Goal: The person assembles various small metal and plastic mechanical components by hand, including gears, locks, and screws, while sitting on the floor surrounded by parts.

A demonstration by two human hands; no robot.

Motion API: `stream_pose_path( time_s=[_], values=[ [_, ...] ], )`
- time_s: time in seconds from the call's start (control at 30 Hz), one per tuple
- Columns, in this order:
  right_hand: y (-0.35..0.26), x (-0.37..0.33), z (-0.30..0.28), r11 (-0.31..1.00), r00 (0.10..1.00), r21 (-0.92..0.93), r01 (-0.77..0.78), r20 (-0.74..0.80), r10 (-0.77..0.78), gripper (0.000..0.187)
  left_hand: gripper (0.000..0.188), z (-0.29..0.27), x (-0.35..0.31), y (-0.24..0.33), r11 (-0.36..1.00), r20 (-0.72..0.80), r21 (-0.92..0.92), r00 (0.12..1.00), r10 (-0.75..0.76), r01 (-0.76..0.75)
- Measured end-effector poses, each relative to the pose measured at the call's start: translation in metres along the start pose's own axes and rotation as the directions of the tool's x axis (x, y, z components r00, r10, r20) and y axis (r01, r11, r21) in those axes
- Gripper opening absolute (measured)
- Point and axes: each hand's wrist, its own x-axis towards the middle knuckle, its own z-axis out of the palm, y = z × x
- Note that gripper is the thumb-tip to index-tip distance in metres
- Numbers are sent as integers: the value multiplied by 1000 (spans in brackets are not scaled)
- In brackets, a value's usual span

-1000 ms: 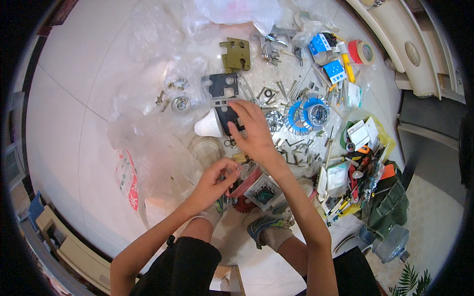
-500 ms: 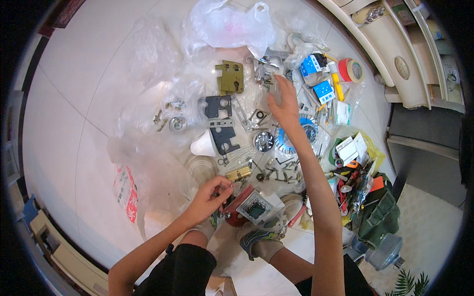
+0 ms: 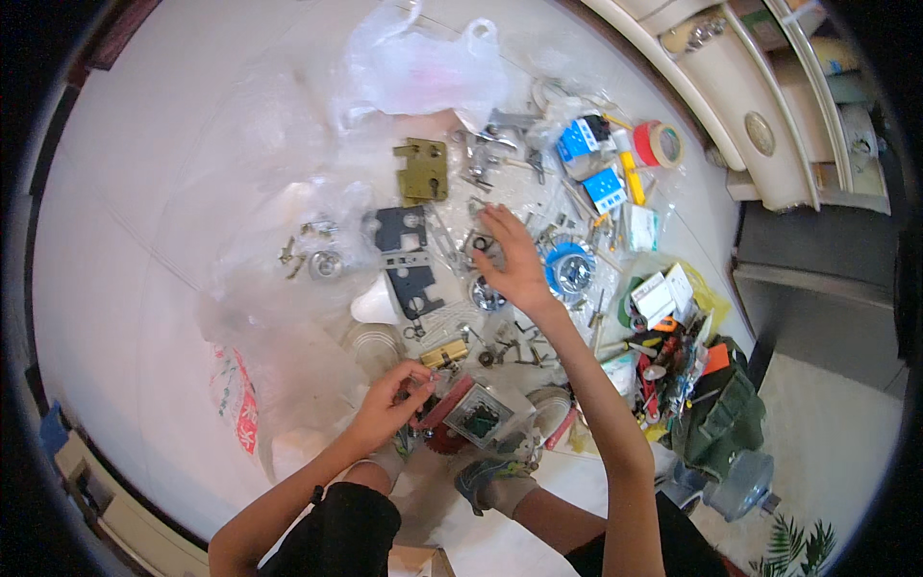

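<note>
My left hand (image 3: 385,404) has its thumb and fingertips pinched together next to a brass lock cylinder (image 3: 444,354); whatever lies between them is too small to make out. Below its fingertips, between my feet, stands a red-sided box (image 3: 481,415) with a square framed top and dark green contents. My right hand (image 3: 514,262), thumb and fingers apart, hovers over small metal parts beside a black ring (image 3: 482,244). Under its thumb side sits a round dish of metal pieces (image 3: 487,294), partly hidden. A blue-rimmed disc (image 3: 550,272) lies just right of this hand.
Dark metal plates (image 3: 400,231), an olive lock plate (image 3: 423,173) and a white cup-like piece (image 3: 373,304) lie on clear plastic. A white bag (image 3: 423,72) is at the far side. Tape rolls (image 3: 660,143), blue boxes (image 3: 605,189) and a tool pile (image 3: 673,365) stand right, near a cabinet (image 3: 760,135).
My right hand has come nearer, from the silver parts by the olive plate to the black ring. My left hand keeps its pinch near the brass cylinder. The whole view has shifted slightly.
</note>
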Motion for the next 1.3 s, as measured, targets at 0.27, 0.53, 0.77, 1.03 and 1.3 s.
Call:
stream_pose_path(
  time_s=[0.27, 0.53, 0.77, 1.03, 1.3],
  values=[
    [-12, -10, -21, 991, 981, 70, 111, 150, -121, 50, 12, 3, 1, 6, 998, -9, -3, 998, -62, 62],
    [25, -40, -92, 997, 998, 55, -44, -42, 47, 40, 12, -1, -2, 1, 996, -32, 0, 996, -88, 88],
    [103, -90, -149, 897, 901, 90, -432, 85, 425, 44, 13, 6, 2, 5, 997, -31, 43, 997, -67, 68],
    [104, -121, -125, 959, 952, -41, -282, 115, 285, 56, 16, 7, 2, -1, 985, -42, 170, 999, 1, 6],
    [68, -156, -133, 964, 938, -153, -216, 242, 249, 61, 15, 6, 2, -2, 991, -36, 130, 999, -8, 13]
  ],
)
